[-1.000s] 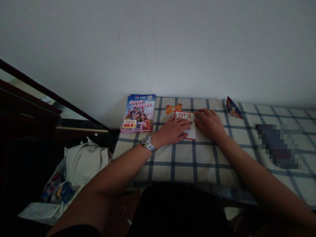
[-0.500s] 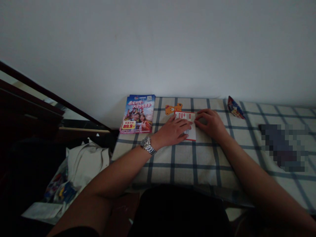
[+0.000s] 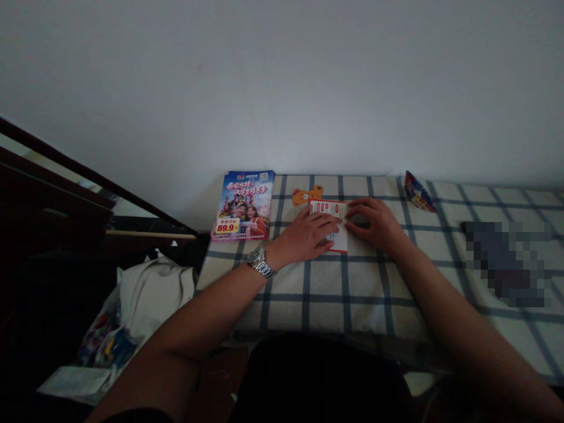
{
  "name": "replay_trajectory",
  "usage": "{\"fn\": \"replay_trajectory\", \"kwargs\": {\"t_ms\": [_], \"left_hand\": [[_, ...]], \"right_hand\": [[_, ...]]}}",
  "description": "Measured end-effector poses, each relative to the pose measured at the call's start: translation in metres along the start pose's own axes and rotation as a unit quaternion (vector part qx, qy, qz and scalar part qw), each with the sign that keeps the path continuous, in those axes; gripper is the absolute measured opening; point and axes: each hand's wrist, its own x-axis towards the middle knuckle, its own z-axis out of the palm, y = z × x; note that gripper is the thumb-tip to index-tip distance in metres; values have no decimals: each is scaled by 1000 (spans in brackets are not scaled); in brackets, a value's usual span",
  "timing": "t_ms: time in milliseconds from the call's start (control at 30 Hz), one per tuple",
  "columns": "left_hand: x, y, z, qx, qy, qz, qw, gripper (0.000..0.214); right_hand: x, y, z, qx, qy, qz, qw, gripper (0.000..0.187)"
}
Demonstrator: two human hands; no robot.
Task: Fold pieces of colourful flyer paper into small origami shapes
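A small folded leaflet (image 3: 339, 239), white with red edges and red printed labels, lies on the checked cloth (image 3: 326, 294). My left hand (image 3: 308, 235) rests flat across its left and middle part, fingers stretched out and covering much of the print. A silver watch is on that wrist. My right hand (image 3: 374, 224) is at the leaflet's right edge, fingers bent and thumb apart from them, tips at or close to the paper. Left of the hands lies a stack of colourful flyers (image 3: 244, 202). An orange bear-shaped cutout (image 3: 307, 195) sits just behind the leaflet.
A folded colourful paper piece (image 3: 418, 192) stands at the back right. Farther right lies a dark, pixelated object (image 3: 497, 258). A pale wall (image 3: 308, 88) rises behind the cloth. On the lower left are a white bag (image 3: 154, 288) and a dark wooden rail (image 3: 88, 176).
The view has shifted slightly. Both hands stay at the leaflet; the gap between my right thumb and fingers looks a little wider.
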Motion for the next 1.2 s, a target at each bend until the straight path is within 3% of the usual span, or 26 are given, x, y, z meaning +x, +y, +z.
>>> {"fn": "replay_trajectory", "kwargs": {"t_ms": [400, 833, 1033, 1200], "left_hand": [[-2, -3, -1, 1, 4, 25, 1000, 42], [-2, -4, -1, -18, -12, 13, 1000, 46], [-1, -3, -2, -37, -4, 3, 999, 33], [-1, -5, 0, -40, -3, 6, 999, 37]], "right_hand": [[-4, -5, -13, 31, -65, -95, 993, 17], [-12, -15, -18, 0, -100, -80, 992, 53], [-12, -18, -19, -9, -114, -79, 990, 50], [-13, -22, -22, -11, -126, -85, 988, 59]]}}
